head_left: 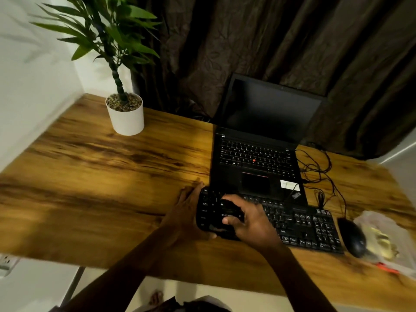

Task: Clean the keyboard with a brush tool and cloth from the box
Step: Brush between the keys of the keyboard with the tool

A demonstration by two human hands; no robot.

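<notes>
Left hand: grips the left end of the keyboard, thumb at its front edge.
Right hand: fingers curled over the left keys; too dark to tell whether it holds anything.
Keyboard: lies flat on the counter, just in front of the open laptop.
Mouse: just right of the keyboard, beside a plastic bag.
Potted plant: far left of the counter.

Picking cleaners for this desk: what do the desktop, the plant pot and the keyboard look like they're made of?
Desktop: wood or wood-look laminate; brown with dark grain streaks and a slight sheen.
Pot: ceramic or plastic, I cannot tell which; a smooth, plain white wall.
Keyboard: black plastic by the look of it; matte keys with pale legends.
</notes>
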